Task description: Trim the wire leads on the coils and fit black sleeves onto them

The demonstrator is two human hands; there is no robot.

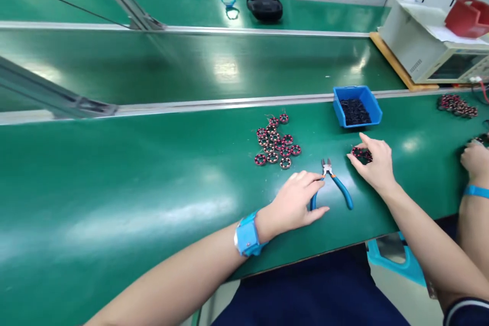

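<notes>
My left hand [294,198], a blue band at its wrist, is spread low over the left handle of the blue-handled side cutters [344,191]. Part of that handle is hidden under my fingers, and the cutters lie with jaws parted. My right hand [376,163] curls thumb and fingers around a couple of red-and-black wound ring coils [361,154] at the table surface. Between my hands and further back, a loose cluster of similar ring coils [274,137] lies on the green table, some with thin wire ends sticking up.
A blue bin [376,114] of small black parts stands beyond my right hand. Another coil pile [457,106] lies far right, near a co-worker's hand [476,160]. A metal rail [221,104] crosses behind, with a boxy instrument [424,46] at the back right.
</notes>
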